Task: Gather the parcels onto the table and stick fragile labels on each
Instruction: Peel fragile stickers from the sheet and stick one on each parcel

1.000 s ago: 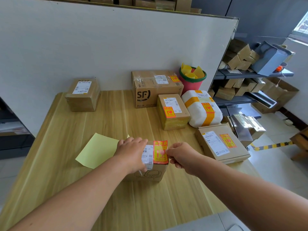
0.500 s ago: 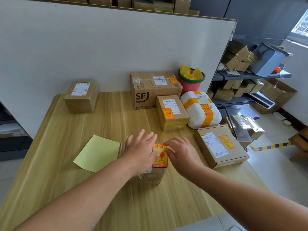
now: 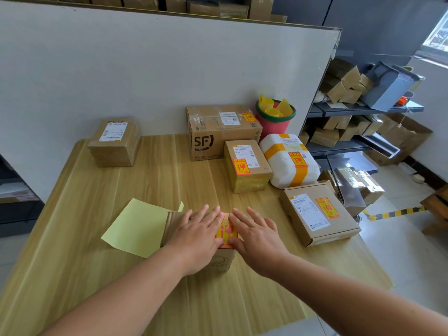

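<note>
A small cardboard parcel [image 3: 221,261] sits near the front of the wooden table [image 3: 97,238]. An orange fragile label [image 3: 226,230] lies on its top. My left hand [image 3: 197,235] lies flat on the parcel's top, fingers straight, at the label's left edge. My right hand [image 3: 257,236] presses flat at the label's right edge. Labelled parcels stand behind: an SF box [image 3: 218,134], a taped box [image 3: 244,166], a white padded parcel [image 3: 288,161] and a flat box [image 3: 315,214]. A brown box [image 3: 115,141] at the back left shows no orange label.
A pale yellow backing sheet [image 3: 138,226] lies left of the small parcel. A red bucket [image 3: 275,117] holding yellow sheets stands by the white partition [image 3: 145,69]. Metal shelves [image 3: 351,112] with more boxes are on the right, beyond the table edge.
My right hand let go of the label's corner and flattened beside it. My left hand spread flat over the parcel top. The label now lies down on the box.
</note>
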{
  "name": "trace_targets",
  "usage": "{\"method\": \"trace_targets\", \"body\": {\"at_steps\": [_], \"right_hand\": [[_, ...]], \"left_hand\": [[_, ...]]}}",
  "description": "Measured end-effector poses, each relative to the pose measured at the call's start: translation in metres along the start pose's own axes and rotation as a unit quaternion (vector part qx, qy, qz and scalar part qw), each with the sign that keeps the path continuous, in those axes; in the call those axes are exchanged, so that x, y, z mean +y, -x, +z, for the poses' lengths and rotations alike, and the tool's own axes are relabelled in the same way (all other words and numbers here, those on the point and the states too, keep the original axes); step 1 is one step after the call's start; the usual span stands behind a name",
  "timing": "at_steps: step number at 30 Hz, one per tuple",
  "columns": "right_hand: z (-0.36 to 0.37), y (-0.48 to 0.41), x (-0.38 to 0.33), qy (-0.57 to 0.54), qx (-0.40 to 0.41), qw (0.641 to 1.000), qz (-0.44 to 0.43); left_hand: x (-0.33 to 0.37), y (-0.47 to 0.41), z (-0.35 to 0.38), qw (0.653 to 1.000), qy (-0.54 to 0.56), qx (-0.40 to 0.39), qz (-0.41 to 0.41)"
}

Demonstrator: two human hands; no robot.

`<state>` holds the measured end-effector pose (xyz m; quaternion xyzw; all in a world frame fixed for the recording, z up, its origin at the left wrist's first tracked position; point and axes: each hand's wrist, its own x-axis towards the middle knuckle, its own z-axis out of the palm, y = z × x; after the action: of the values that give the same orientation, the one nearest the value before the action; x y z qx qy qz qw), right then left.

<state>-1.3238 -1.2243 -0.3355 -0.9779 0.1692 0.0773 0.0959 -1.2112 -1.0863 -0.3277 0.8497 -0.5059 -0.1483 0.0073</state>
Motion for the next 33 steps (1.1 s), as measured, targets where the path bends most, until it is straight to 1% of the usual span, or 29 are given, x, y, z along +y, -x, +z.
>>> {"method": "trace_targets", "body": {"at_steps": [3,10,14,16,20,23,25,28,31,33], "right_hand": [[0.000,-0.004,0.001,0.000,-0.015,1.000,0.001],[0.007,0.002,-0.001,-0.047,-0.053,0.997,0.015],[0.004,-0.002,-0.003,-0.043,-0.049,0.998,0.012],[0.004,0.002,-0.004,-0.040,-0.027,0.999,-0.003],[0.009,0.013,-0.002,-0.019,-0.036,0.998,-0.048],[0.008,0.007,-0.001,-0.010,-0.035,0.998,-0.056],[0.006,0.006,0.001,0.004,-0.029,0.997,-0.065],[0.014,0.011,0.006,0.027,0.015,0.996,-0.089],[0.022,0.016,0.011,0.079,0.003,0.993,-0.088],[0.016,0.015,0.010,0.088,0.010,0.992,-0.095]], "left_hand": [[-0.002,-0.002,-0.002,1.000,-0.019,-0.010,-0.004],[-0.004,0.001,0.005,0.998,-0.042,-0.026,-0.027],[-0.004,-0.002,0.003,0.998,-0.051,-0.030,-0.038],[-0.003,0.000,0.005,0.998,-0.049,-0.027,-0.043],[-0.001,0.002,0.009,0.997,-0.055,-0.025,-0.050],[0.001,0.001,0.008,0.996,-0.070,0.001,-0.056],[0.004,0.003,0.010,0.996,-0.071,0.029,-0.044],[0.006,0.010,0.019,0.993,-0.085,0.080,-0.013],[0.006,0.011,0.032,0.989,-0.080,0.125,-0.009],[0.008,0.009,0.035,0.985,-0.066,0.159,-0.007]]}}
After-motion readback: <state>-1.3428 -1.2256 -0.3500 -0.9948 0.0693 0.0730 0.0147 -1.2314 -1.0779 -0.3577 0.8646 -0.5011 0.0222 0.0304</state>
